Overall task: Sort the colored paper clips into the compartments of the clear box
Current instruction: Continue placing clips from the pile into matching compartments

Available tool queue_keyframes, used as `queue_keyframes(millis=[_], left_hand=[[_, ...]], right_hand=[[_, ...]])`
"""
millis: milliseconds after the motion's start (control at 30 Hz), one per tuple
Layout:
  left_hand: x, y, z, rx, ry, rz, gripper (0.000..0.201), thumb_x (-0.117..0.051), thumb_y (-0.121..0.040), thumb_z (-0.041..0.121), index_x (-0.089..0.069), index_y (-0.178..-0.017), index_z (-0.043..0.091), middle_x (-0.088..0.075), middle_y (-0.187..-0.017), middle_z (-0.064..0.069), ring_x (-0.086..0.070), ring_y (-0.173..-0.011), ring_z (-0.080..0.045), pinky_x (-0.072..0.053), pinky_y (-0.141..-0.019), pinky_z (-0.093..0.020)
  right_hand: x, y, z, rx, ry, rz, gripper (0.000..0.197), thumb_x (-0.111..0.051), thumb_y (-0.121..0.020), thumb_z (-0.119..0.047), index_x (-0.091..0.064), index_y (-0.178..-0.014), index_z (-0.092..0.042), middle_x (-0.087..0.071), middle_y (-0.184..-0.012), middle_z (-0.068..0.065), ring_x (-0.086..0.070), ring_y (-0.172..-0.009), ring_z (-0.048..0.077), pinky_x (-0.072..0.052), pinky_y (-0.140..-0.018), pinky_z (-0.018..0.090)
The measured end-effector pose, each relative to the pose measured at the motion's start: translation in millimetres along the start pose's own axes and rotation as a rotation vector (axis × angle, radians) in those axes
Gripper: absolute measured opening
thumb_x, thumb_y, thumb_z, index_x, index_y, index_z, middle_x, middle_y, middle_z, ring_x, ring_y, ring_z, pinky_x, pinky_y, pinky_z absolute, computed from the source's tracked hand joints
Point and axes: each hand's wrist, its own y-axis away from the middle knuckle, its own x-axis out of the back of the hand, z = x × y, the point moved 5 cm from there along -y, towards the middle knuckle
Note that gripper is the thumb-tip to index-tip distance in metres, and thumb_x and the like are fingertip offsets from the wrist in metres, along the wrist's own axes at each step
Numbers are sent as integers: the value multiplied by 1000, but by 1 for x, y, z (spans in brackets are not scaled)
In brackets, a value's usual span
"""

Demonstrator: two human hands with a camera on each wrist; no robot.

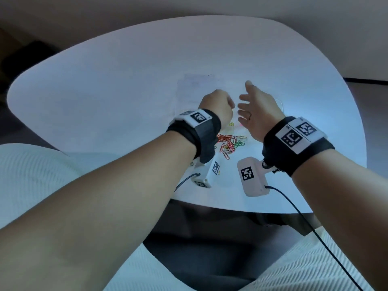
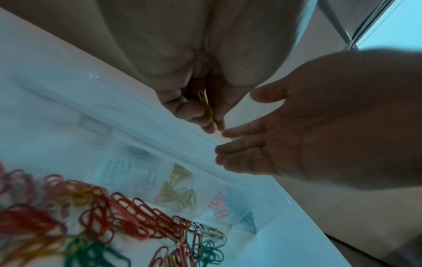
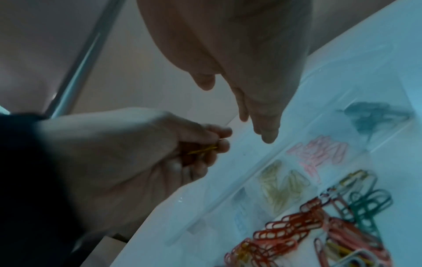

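Note:
My left hand (image 1: 220, 103) hovers over the clear box (image 1: 182, 91) and pinches a yellow paper clip (image 2: 207, 105) between thumb and fingertips; the clip (image 3: 202, 150) also shows in the right wrist view. Beside it my right hand (image 1: 252, 106) is open, fingers (image 2: 230, 151) straight, palm turned toward the left hand, holding nothing. The box (image 2: 146, 126) has compartments with yellow clips (image 2: 178, 189), pink clips (image 2: 219, 207), pale blue clips (image 2: 123, 164) and teal clips (image 3: 374, 115). A mixed pile of loose clips (image 1: 230, 143) lies in front of the box.
The white rounded table (image 1: 105, 91) carries the box and the pile. Cables run from the wrist cameras (image 1: 253, 177) over the table's near edge. My knees in light clothing (image 1: 31, 175) sit under that edge.

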Motion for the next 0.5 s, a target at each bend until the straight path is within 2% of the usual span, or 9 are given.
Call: queue_keyframes(millis=[167,267,333,400,467,500], left_hand=[[-14,-8,6,-78,-120,-122,32,-50,-96,9,-61,-123,20,-61,-129,-1,-57,-117,-18,-44,-95,-25],[-8,-1,7,-171,-137,-101,33,-51,-96,12,-60,-126,22,-60,-130,3,-55,-119,-14,-40,-95,-21],[0,8,6,-208,-110,-72,29,-52,-94,12,-64,-118,24,-64,-119,5,-59,-108,-13,-42,-87,-19],[10,19,0,-207,-100,-41,22,-52,-92,13,-67,-104,25,-66,-104,6,-61,-95,-13,-43,-79,-21],[22,28,-14,-167,-128,-16,20,-53,-88,14,-67,-91,28,-66,-95,6,-61,-89,-16,-44,-76,-22],[28,32,-24,-129,-154,-14,21,-52,-87,13,-66,-87,29,-65,-94,6,-61,-88,-17,-45,-76,-23]], right_hand=[[29,22,5,159,63,120,39,-44,-98,-44,-56,-122,-17,-61,-111,-1,-58,-104,16,-49,-92,35],[39,35,17,236,159,149,25,-49,-97,-38,-58,-110,-19,-65,-102,-1,-63,-90,15,-51,-83,35],[39,42,28,264,269,124,12,-53,-95,-28,-61,-98,-20,-68,-91,1,-64,-79,17,-50,-72,33],[33,46,40,282,468,43,10,-57,-90,-20,-64,-83,-23,-71,-84,4,-65,-73,20,-50,-65,31],[22,47,53,301,743,-57,14,-62,-84,-18,-66,-75,-26,-73,-85,4,-67,-80,20,-53,-71,32],[16,48,61,302,869,-92,11,-64,-83,-19,-68,-76,-27,-72,-89,2,-67,-85,20,-53,-77,31]])
